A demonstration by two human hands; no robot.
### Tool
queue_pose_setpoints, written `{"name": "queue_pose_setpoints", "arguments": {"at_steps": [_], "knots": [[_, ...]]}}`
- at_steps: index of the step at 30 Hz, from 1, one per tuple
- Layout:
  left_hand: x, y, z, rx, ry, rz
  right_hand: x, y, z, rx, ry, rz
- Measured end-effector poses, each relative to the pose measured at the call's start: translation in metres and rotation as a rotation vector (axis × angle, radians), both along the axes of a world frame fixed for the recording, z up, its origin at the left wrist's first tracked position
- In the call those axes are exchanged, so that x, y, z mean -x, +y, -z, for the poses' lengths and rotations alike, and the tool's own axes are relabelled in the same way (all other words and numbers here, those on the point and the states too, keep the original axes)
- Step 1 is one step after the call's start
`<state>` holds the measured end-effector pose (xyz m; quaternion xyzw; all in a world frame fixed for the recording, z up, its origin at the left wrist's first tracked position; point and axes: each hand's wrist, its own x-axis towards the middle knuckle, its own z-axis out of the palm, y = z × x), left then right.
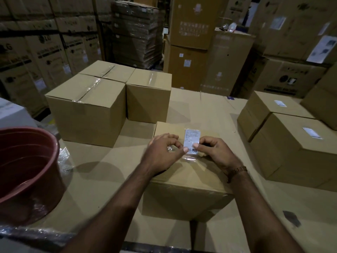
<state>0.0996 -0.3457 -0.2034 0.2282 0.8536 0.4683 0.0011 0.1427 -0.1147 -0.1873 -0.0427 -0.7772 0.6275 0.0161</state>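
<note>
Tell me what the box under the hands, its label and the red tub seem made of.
Box: matte brown cardboard, creased at the folds. Label: white printed paper, apparently under glossy clear film that glints below it. Tub: probably plastic, smooth red wall with soft sheen.

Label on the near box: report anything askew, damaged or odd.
The label sits about square on the near box, left hand and right hand pinching its lower end. Only the clear film below it looks wrinkled, not flat.

Cardboard-covered table (pixel 209 110) with taped boxes (pixel 85 114), red tub (pixel 27 170)
</note>
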Motion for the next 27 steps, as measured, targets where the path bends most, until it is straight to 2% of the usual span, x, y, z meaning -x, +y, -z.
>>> {"name": "queue_pose_setpoints", "arguments": {"at_steps": [3, 7, 16, 21, 23, 27], "knots": [[-0.012, -0.004, -0.011, -0.252, -0.052, -0.093, -0.003, -0.004, -0.005, -0.019, -0.007, 0.027], [-0.036, -0.029, -0.031, -0.279, 0.058, -0.329, -0.006, -0.013, -0.016, -0.055, 0.056, 0.068], [-0.062, -0.115, -0.056, -0.116, 0.03, -0.34, -0.013, -0.102, -0.057, -0.098, 0.212, -0.022], [-0.067, -0.19, -0.066, 0.166, 0.012, -0.261, 0.001, -0.185, -0.061, -0.106, 0.24, -0.039], [-0.06, -0.231, -0.073, 0.245, 0.065, -0.3, 0.012, -0.223, -0.059, -0.116, 0.24, -0.032], [-0.039, -0.329, -0.088, 0.337, 0.148, -0.514, 0.039, -0.308, -0.048, -0.127, 0.204, -0.048]]}}
